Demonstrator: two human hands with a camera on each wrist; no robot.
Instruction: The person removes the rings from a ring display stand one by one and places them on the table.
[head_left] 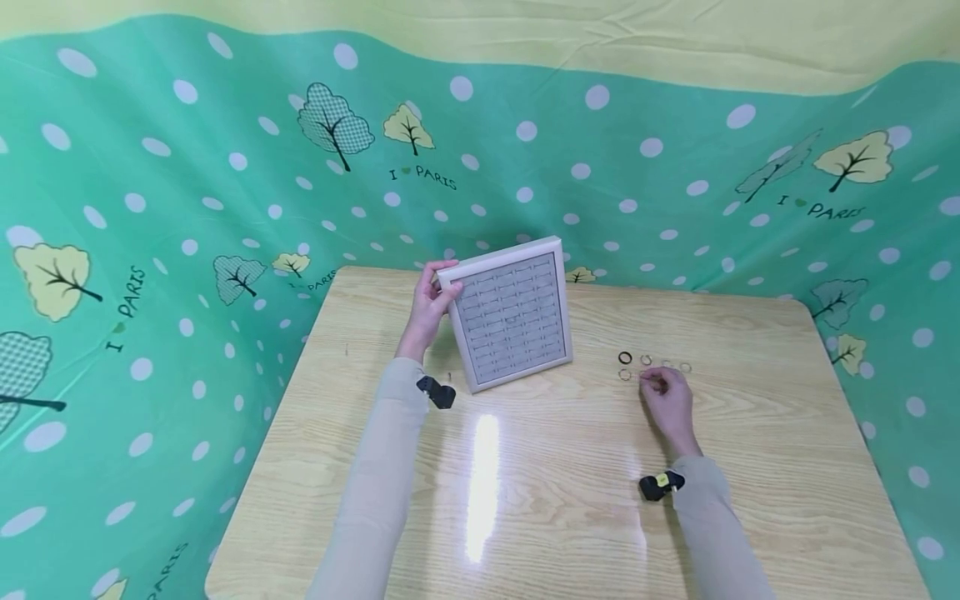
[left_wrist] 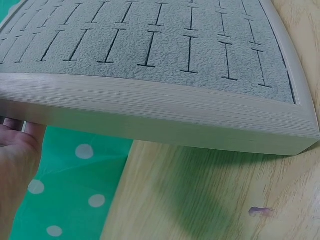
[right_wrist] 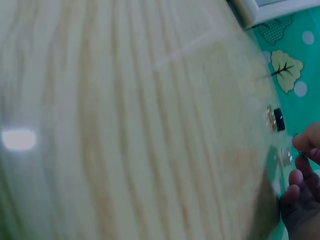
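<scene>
My left hand (head_left: pixel 424 315) grips the upper left corner of a ring display tray (head_left: pixel 566 333), with the thumb over the front of its pale wooden frame. The tray stands tilted on the table, its slotted grey padding (left_wrist: pixel 135 45) facing me. Over to the right, my right hand (head_left: pixel 671 404) is down at a small group of rings, thumb and forefinger pinching a small ring (right_wrist: pixel 302 154) mostly hidden by the fingertips. Beside that hand lie a black ring (head_left: pixel 625 357) and several thin metallic rings, including one thin ring (head_left: pixel 686 367) at the far right.
The wooden table (head_left: pixel 555 492) reaches back to a green dotted cloth (head_left: pixel 645 192) hanging behind and at both sides. A small dark mark (left_wrist: pixel 260 211) shows on the tabletop near the tray's lower left corner.
</scene>
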